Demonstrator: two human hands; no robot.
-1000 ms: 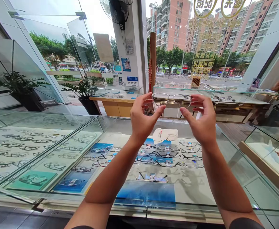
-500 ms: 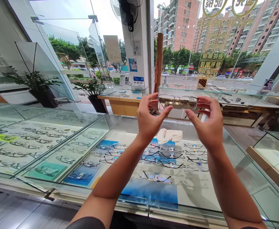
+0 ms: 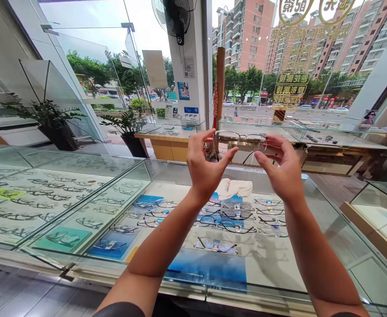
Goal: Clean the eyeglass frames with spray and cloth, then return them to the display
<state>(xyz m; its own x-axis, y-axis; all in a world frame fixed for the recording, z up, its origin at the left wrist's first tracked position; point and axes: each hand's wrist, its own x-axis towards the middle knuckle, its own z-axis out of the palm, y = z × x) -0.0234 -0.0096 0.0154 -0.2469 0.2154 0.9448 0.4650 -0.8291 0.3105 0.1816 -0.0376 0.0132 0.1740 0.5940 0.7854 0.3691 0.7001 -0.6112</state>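
Note:
A pair of thin metal-rimmed eyeglasses (image 3: pixel 243 137) is held up above the glass counter, lenses side by side between my two hands. My left hand (image 3: pixel 204 166) has its fingers at the left end of the frame, thumb stretched out below the left lens. At the right end, the fingers of my right hand (image 3: pixel 282 171) are curled behind the rim, with the thumb pointing inward under the lens. Dark temple tips show below the lenses. Beneath my hands, several eyeglasses (image 3: pixel 236 214) lie in rows inside the case, near a whitish cloth pouch (image 3: pixel 238 187).
The glass display case (image 3: pixel 220 284) spans the front. Another case with many frames (image 3: pixel 31 193) adjoins on the left, and a further one (image 3: pixel 378 211) stands at right. Potted plants (image 3: pixel 132 127), a wall fan (image 3: pixel 176 17) and a brown post (image 3: pixel 220 83) are farther back.
The eyeglasses and my right hand have shifted slightly left. The glasses have turned a little, and a dark temple tip now shows below the right lens.

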